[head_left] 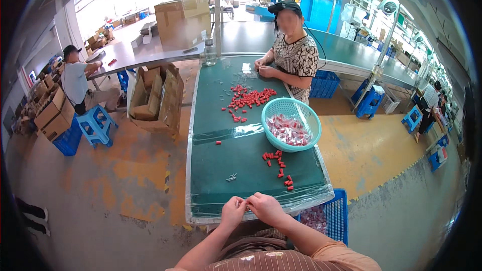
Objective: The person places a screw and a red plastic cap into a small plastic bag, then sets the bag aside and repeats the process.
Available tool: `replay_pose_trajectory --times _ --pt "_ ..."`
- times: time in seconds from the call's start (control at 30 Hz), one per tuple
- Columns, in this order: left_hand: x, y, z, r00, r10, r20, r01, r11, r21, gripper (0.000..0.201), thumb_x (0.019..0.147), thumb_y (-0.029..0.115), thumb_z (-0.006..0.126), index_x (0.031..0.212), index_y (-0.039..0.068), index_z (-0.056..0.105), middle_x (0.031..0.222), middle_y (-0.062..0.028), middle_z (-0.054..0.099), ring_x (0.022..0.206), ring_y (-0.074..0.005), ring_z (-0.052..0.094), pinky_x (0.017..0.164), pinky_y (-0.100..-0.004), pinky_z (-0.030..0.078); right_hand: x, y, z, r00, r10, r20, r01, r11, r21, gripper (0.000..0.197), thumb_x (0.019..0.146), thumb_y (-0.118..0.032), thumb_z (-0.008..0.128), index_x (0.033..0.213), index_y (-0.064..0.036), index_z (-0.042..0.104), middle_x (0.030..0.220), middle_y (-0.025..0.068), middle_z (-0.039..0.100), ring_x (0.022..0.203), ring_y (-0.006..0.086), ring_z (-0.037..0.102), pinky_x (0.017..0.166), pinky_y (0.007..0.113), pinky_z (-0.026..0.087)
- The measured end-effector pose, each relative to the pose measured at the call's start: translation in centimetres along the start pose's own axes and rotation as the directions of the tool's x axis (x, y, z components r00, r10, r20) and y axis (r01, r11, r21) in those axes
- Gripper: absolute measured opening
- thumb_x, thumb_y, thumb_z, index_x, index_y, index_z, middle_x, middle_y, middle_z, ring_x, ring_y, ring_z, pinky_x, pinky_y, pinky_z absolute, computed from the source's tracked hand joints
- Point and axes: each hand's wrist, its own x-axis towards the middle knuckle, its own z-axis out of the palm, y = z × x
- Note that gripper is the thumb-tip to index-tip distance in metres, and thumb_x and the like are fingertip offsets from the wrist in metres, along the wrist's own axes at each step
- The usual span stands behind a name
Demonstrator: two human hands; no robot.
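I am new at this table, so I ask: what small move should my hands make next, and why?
Perhaps finish the fine handling before reaching for the red pieces: left hand and right hand meet, fingers together, at the near table edge. Anything pinched there is too small to tell.

Two sets of fingers are counted at the near edge, one on the left hand [234, 212], one on the right hand [267, 208]. One green surface [206, 165] is tallied, and on it one turquoise basket [318, 126] and one clear jar [210, 54]! One lone red piece [218, 142] is spotted left of the basket; more than ten are found strewn below it, while the far heap [251, 98] and the basket's load are too crowded to be numbered. A few metal pins [231, 177] are picked out, too small for an exact figure. One open carton [173, 98] is logged beside the surface, and one blue crate [342, 211] by the near right corner.
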Motion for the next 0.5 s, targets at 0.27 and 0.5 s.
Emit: replay_pose_trajectory --times 0.27,0.5 --pt "-0.3 0.6 -0.8 0.991 -0.081 0.102 0.093 0.989 -0.118 0.017 0.087 0.017 0.057 0.086 0.000 0.058 0.076 -0.0090 0.065 0.068 -0.0137 0.061 0.064 -0.0283 0.048 0.4 0.4 0.4 1.000 0.020 0.003 -0.020 0.999 0.024 0.011 0.080 -0.017 0.061 0.082 -0.0070 0.059 0.079 0.0116 0.059 0.073 0.0309 0.060 0.063 0.040 0.048" --pt "0.2 0.9 0.8 0.929 -0.174 0.327 0.257 0.939 -0.229 0.017 0.089 0.020 0.056 0.089 0.003 0.056 0.072 -0.0030 0.058 0.059 -0.0086 0.049 0.049 -0.0230 0.039 -1.7 -0.1 -1.2 0.996 -0.083 -0.021 0.083 0.996 -0.034 0.015 0.071 -0.014 0.069 0.085 -0.0102 0.068 0.082 0.0093 0.060 0.078 0.0274 0.060 0.067 0.037 0.048"
